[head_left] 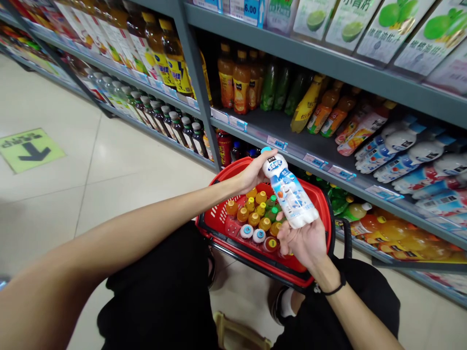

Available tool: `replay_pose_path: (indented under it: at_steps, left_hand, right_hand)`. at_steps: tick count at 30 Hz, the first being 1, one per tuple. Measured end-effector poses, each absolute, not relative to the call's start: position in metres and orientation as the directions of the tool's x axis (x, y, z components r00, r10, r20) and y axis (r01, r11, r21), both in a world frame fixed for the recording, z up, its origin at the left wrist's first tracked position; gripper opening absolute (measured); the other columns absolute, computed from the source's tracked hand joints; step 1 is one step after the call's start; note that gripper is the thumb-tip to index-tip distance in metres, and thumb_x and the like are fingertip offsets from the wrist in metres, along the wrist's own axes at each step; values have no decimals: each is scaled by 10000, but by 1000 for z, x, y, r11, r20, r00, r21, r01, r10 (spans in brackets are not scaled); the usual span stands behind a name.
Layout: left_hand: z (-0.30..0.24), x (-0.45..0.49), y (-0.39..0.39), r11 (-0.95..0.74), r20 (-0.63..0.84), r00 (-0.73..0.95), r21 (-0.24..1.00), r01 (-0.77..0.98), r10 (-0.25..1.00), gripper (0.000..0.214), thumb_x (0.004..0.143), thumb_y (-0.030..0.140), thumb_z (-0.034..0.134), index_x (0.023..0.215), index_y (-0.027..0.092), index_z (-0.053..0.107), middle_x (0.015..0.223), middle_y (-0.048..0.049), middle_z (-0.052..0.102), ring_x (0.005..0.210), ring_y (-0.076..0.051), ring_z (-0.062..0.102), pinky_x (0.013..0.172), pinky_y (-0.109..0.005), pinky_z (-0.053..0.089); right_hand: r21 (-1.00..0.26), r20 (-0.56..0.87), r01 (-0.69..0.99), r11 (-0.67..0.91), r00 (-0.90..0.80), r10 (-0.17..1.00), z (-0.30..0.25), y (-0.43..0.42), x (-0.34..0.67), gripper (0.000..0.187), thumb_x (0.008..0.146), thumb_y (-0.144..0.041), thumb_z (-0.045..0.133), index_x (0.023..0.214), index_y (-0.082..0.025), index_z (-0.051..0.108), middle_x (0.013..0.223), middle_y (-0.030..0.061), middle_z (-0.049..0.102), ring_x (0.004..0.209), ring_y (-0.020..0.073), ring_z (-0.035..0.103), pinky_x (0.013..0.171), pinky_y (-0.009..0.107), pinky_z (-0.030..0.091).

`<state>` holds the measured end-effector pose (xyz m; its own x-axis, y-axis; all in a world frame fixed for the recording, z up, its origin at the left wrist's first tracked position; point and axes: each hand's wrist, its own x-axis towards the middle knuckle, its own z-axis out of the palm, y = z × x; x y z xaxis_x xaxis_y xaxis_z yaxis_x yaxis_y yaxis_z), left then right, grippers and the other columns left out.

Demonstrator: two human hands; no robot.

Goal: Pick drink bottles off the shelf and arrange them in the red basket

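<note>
Both my hands hold a white drink bottle (290,193) with a blue and white label and a light blue cap, above a red shopping basket (219,214). My left hand (255,171) grips the bottle near its cap end, fingers wrapped round it. My right hand (304,240) supports the bottom end from below, palm up, fingers curled against it. The basket sits on the floor in front of my knees and holds several upright bottles (255,214) with yellow, orange, green and white caps.
Grey shop shelves (328,63) run along the right, with orange, green and yellow drink bottles (241,80) standing and white bottles (401,146) lying on their sides. Dark bottles (171,124) fill the lower left shelf. A green arrow sticker (29,149) marks the tiled floor.
</note>
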<state>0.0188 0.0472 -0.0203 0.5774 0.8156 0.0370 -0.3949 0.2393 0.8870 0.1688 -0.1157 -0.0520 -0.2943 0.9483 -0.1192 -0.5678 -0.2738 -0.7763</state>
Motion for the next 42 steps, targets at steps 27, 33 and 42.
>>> replay_pose_path:
  at_steps: [27, 33, 42]
  left_hand:
    - [-8, 12, 55, 221, 35, 547, 891, -395, 837, 595, 819, 704, 619, 958, 130, 695, 919, -109, 770, 773, -184, 685, 758, -307, 553]
    - [-11, 9, 55, 173, 53, 546, 919, -354, 836, 623, 817, 739, 584, 931, 136, 692, 902, -115, 760, 798, -210, 687, 761, -318, 551]
    - [-17, 11, 56, -23, 161, 631, 975, -220, 759, 583, 899, 684, 531, 792, 142, 718, 786, -110, 729, 698, -201, 673, 693, -321, 539]
  right_hand:
    - [-967, -8, -253, 25, 130, 991, -51, -115, 152, 519, 856, -490, 803, 1232, -172, 638, 1215, 138, 745, 1003, 304, 757, 906, 497, 645]
    - [-990, 141, 38, 135, 216, 966, -57, -117, 152, 712, 830, -372, 840, 1427, -221, 482, 1407, 149, 635, 1259, 296, 656, 1048, 458, 578]
    - [-928, 196, 349, 130, 161, 967, -77, -109, 160, 715, 790, -298, 821, 1403, -204, 465, 1344, 149, 666, 1199, 268, 684, 1028, 419, 563]
